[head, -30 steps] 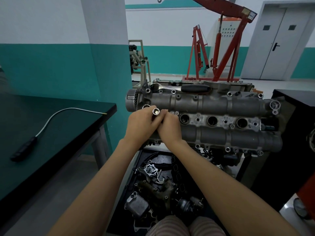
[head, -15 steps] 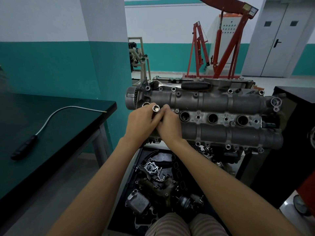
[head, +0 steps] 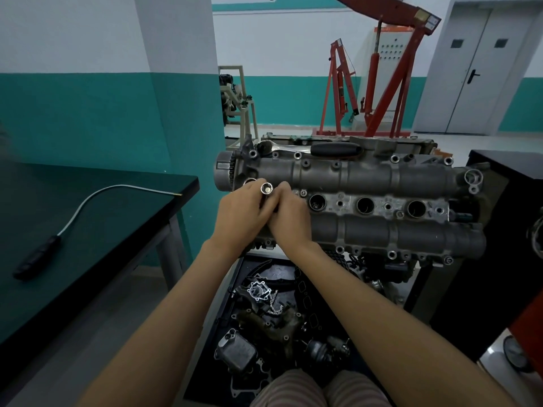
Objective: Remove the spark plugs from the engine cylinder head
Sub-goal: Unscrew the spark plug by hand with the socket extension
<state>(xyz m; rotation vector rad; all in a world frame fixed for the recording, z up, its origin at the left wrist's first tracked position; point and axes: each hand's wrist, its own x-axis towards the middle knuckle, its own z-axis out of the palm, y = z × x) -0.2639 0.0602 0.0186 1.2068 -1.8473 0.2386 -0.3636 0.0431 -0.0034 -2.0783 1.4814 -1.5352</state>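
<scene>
A: We are holding the socket [head: 266,188] with both hands. Our left hand [head: 239,214] is wrapping its fingers round the barrel, and our right hand [head: 289,217] is pinching it from the other side, so the two hands are touching each other over the left end of the cylinder head [head: 367,177].

B: And what is changing? Against the moment before, we are seeing almost nothing move. The hands are staying in the same spot and the socket's open mouth is still facing up towards us.

A: Agreed. We are judging that we are either seating the socket in the leftmost well or turning it by hand. That well is hidden under our hands, so we cannot tell whether a plug is coming out.

B: The other three plug wells [head: 365,205] are lying open along the middle of the head. Something is showing at the bottom of the nearest, but we cannot tell what.

A: The ratchet [head: 317,148] is lying untouched along the far edge of the head. The flexible pick-up tool [head: 97,205] is lying on the desk [head: 141,227], its tip near the desk's far right corner.

B: So we are reckoning the work is not advancing much yet.
</scene>
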